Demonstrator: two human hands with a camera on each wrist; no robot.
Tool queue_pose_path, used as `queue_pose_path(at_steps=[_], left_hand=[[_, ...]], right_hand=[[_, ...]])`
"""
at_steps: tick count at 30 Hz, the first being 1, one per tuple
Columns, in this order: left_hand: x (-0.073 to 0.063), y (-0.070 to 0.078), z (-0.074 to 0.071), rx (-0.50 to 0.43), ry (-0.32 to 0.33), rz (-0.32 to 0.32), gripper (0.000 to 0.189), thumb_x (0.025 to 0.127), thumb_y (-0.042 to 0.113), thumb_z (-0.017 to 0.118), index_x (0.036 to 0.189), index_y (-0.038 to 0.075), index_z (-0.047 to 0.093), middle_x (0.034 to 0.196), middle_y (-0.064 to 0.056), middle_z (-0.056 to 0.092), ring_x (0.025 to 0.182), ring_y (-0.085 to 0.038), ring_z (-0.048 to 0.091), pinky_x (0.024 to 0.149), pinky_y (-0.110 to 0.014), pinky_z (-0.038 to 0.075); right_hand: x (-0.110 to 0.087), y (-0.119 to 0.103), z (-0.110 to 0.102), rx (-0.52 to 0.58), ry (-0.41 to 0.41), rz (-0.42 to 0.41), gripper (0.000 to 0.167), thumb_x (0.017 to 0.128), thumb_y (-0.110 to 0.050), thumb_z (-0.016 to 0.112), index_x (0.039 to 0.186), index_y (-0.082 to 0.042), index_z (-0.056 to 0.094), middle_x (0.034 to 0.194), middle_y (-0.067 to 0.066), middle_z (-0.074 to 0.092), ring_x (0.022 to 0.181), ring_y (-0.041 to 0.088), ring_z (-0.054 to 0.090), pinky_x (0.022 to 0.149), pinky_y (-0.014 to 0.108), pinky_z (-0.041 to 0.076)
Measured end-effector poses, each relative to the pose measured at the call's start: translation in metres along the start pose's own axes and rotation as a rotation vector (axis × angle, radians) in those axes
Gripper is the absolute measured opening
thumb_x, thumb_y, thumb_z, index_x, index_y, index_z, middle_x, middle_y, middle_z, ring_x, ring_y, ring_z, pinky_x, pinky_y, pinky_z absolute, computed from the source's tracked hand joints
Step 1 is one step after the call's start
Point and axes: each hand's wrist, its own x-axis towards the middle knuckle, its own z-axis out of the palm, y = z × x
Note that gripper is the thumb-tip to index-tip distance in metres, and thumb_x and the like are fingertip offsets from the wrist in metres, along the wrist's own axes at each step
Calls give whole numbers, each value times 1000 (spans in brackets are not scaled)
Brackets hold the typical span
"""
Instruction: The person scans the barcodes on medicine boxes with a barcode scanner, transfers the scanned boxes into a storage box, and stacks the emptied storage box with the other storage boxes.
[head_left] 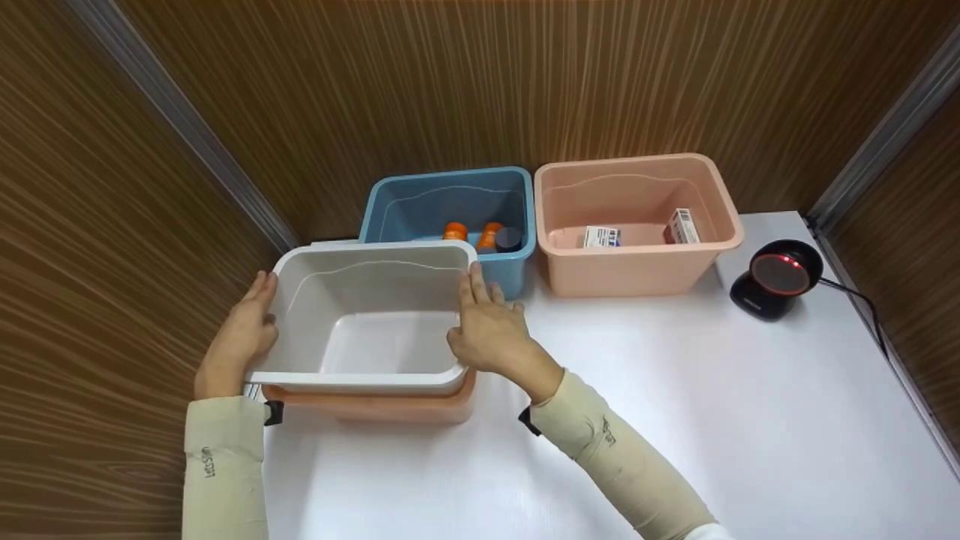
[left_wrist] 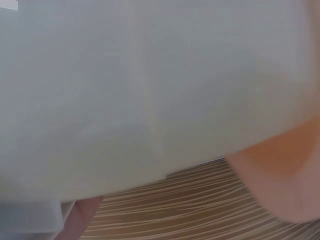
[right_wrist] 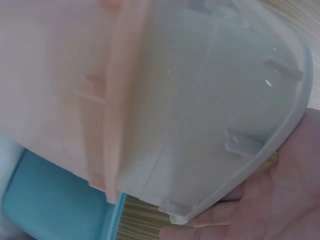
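A white bin (head_left: 390, 379) sits nested in an orange bin (head_left: 375, 409) at the left, its rim standing above the orange one. My left hand (head_left: 244, 334) rests on the white bin's left rim. On the right rim lies my right hand (head_left: 491, 322), its fingers stretched out along the edge. From below, the right wrist view has the palm (right_wrist: 285, 185) against the rim of the white bin (right_wrist: 200, 100), with the orange rim (right_wrist: 125, 100) around its lower part. The left wrist view is mostly filled by the bin wall (left_wrist: 150, 100); little of that hand shows.
Behind stands a blue bin (head_left: 517, 266) holding orange-capped containers (head_left: 455, 231) and a dark round item (head_left: 508, 239). Beside it, a pink bin (head_left: 622, 274) holds small boxes (head_left: 682, 226). A black scanner (head_left: 776, 277) with a cable is at right. Wood-patterned walls (head_left: 480, 82) enclose the white table (head_left: 675, 390).
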Motion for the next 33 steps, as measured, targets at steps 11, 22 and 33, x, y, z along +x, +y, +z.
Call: queue_pose_path(at_steps=[11,22,33], left_hand=[[-1,-14,18,0,7,-15,66,93,-11,40,155,-11,17,162,-31,8,147,-48,13,118,-51,11],[-3,-19,29,-4,-1,-51,65,95,-10,39,156,-9,15,163,-29,7,148,-46,10,118,-50,10],[-3,-23,40,7,20,-53,65,95,-9,38,156,-9,16,163,-28,9,149,-44,11,119,-50,11]], right_hand=[[3,5,19,4,-6,12,84,95,-29,56,161,-2,12,168,13,0,146,44,26,105,71,27],[3,8,31,-9,-2,4,85,94,-30,57,161,-2,12,168,14,2,142,46,31,103,72,30],[1,14,44,-55,28,-18,84,94,-29,54,160,1,13,167,16,4,135,47,42,100,70,33]])
